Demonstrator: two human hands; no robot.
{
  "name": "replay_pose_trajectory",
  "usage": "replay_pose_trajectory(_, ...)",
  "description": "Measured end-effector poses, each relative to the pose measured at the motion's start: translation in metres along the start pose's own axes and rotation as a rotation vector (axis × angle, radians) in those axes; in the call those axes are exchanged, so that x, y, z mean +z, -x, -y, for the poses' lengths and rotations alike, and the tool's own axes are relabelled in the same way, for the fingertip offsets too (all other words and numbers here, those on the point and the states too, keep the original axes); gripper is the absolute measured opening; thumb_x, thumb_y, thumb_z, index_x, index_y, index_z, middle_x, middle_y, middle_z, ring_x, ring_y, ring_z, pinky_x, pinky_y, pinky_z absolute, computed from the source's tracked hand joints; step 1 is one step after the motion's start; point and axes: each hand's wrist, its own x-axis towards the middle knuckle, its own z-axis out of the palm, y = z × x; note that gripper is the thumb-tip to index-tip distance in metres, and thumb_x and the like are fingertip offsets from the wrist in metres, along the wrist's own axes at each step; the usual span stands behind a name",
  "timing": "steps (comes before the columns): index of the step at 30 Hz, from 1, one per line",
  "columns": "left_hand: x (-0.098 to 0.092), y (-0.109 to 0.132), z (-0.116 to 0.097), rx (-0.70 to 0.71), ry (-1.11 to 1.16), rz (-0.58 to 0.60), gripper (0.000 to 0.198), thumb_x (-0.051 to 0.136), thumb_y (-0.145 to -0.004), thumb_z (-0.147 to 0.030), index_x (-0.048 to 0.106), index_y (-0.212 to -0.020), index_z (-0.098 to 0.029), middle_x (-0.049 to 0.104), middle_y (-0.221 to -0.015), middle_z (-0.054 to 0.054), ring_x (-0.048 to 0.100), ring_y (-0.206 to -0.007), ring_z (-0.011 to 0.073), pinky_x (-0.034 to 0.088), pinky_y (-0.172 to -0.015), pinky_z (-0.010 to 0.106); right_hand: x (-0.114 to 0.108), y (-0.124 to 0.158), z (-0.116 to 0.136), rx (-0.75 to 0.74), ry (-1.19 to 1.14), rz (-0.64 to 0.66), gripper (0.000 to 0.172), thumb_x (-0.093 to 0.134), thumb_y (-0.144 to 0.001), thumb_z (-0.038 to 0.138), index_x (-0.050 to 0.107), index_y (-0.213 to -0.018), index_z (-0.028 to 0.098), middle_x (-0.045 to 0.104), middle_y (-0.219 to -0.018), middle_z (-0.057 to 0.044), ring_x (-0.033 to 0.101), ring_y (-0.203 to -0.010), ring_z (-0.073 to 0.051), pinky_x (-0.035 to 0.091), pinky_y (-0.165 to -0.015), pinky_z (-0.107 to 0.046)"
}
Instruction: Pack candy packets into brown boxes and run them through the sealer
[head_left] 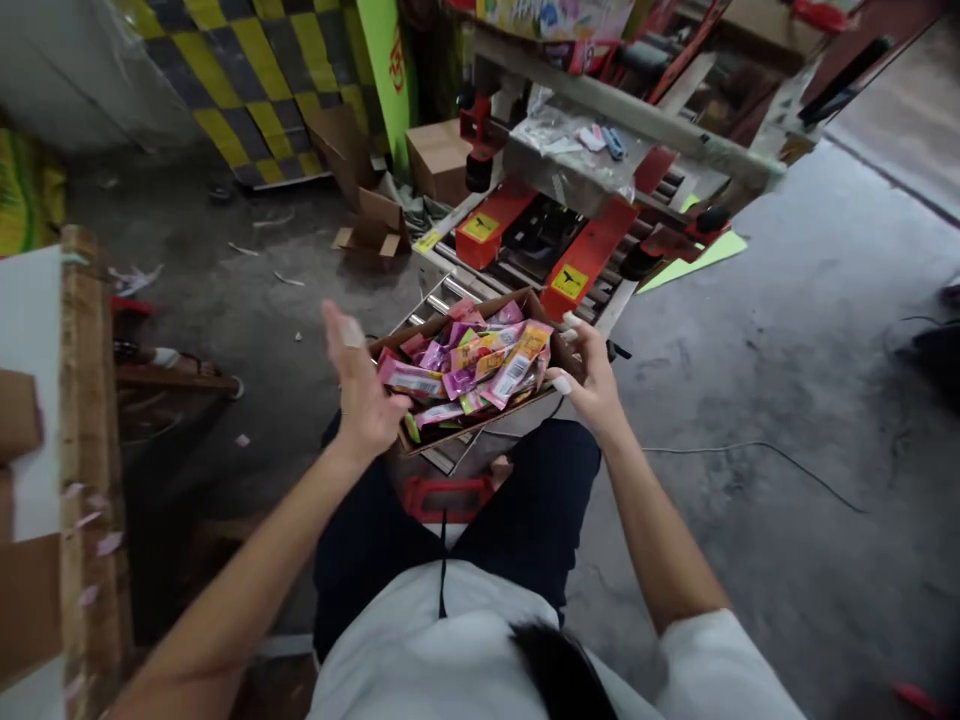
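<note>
An open cardboard box (pixel 435 439), full of small pink, purple, orange and green wrapped packets (pixel 480 352), sits tilted before me at the near end of the roller conveyor. My left hand (pixel 361 390) is at the box's left end, fingers stretched out and thumb by the rim. At the right end is my right hand (pixel 592 378), thumb and fingers apart close to the cardboard. White coverings show on some fingertips of both hands. Whether either palm presses on the box I cannot tell.
Beyond the box stands a box-sealing machine (pixel 570 285) with red guides and rollers. A wooden-edged table (pixel 94 450) is at left. An opened carton (pixel 375 225) lies on the floor, and a cable (pixel 750 444) runs along it at right. A person's foot (pixel 199 366) shows at left.
</note>
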Motion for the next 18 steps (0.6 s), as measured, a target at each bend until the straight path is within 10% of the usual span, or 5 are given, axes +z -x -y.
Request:
replay_pose_trajectory(5,-0.001,-0.053,-0.017,0.382,-0.094,0.502,0.093,0.054,-0.085,-0.079,0.037,-0.159,-0.026,0.03,-0.168,0.013,0.022,-0.157,0.0384,0.021,-0.128,0.056,-0.02,-0.02,0.026,-0.126,0.153,0.436,0.054,0.058,-0.093,0.059,0.065,-0.133,0.023,0.055,-0.109,-0.011,0.056,-0.104,-0.025,0.052,-0.093,-0.04)
replay_pose_trajectory(11,0.037,-0.045,-0.021,0.364,-0.165,0.635,0.057,0.044,-0.103,-0.042,0.049,-0.151,-0.011,0.05,-0.156,0.017,0.038,-0.152,0.0309,0.032,-0.124,0.047,-0.006,-0.042,0.056,-0.135,0.395,0.836,0.029,0.061,-0.095,0.039,0.075,-0.113,0.022,0.06,-0.117,-0.012,0.061,-0.106,-0.024,0.052,-0.086,-0.033)
replay_pose_trajectory(18,0.05,-0.048,-0.006,0.267,-0.113,0.732,0.058,0.049,-0.101,-0.038,0.047,-0.153,-0.014,0.047,-0.158,0.018,0.036,-0.153,0.0317,0.026,-0.126,0.052,0.004,-0.045,0.053,0.061,0.422,0.718,0.024,0.067,-0.088,0.032,0.078,-0.109,0.026,0.072,-0.108,-0.005,0.068,-0.09,-0.019,0.049,-0.078,-0.028)
